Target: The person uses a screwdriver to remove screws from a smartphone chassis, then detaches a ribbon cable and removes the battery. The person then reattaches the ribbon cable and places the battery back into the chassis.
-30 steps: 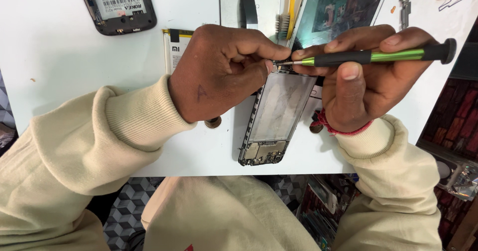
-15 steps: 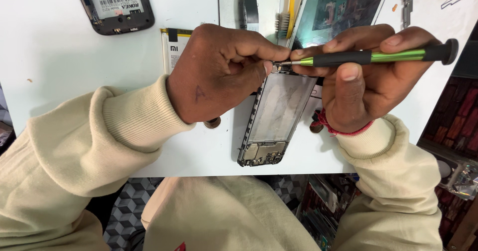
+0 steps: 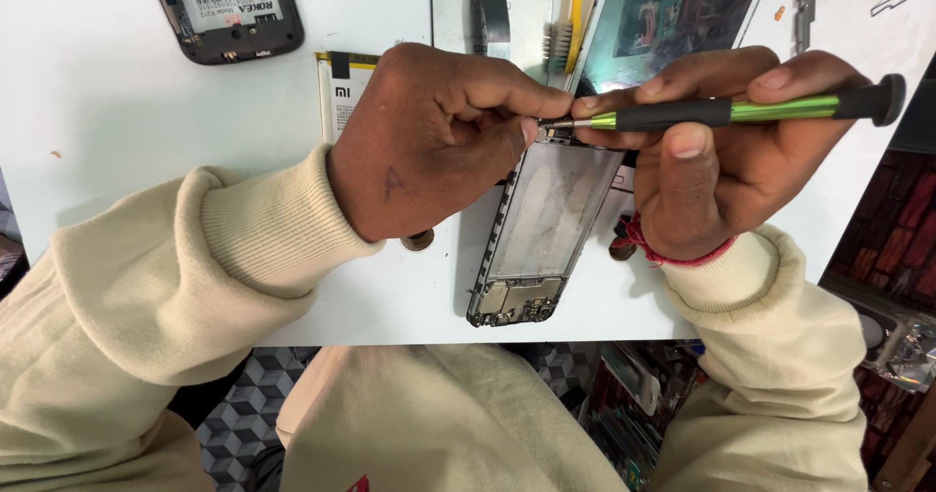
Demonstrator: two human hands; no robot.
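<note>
phone frame flat on our white counter | left hand pinches its top edge | right hand closed around green screwdriver, tip at that edge

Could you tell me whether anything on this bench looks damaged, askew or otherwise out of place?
The opened phone lies askew, slanting across the white table with its lower end at the front edge and its circuit boards bare. The left hand steadies it; the right hand holds a green screwdriver at its top. I see no spill.
</note>
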